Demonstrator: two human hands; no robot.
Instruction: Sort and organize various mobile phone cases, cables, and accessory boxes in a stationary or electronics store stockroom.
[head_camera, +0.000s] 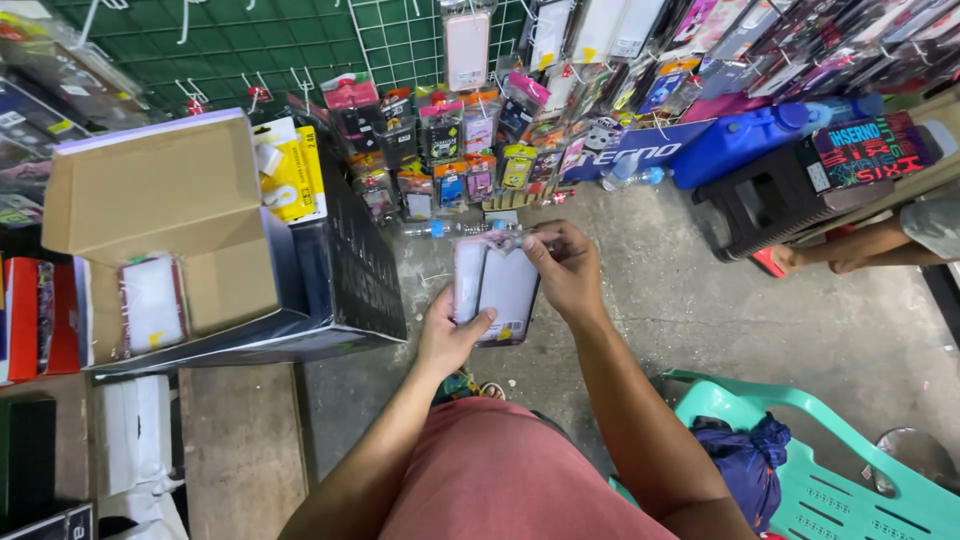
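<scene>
Both hands (510, 300) hold pale, clear-wrapped phone-case packs (496, 285).

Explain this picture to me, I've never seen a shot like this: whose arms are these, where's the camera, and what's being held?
There is no machine here. The single picture comes from a camera worn on a person's head, looking down, so the two bare arms are the wearer's own. The left hand holds a flat clear-plastic packet with a pale phone case inside from below; the right hand pinches its top edge. To the left stands an open brown cardboard box with a similar white packet inside. Ahead, many small colourful packets hang and lean on a green wire grid. Below is grey concrete floor, and a mint-green plastic chair sits at lower right.
</scene>
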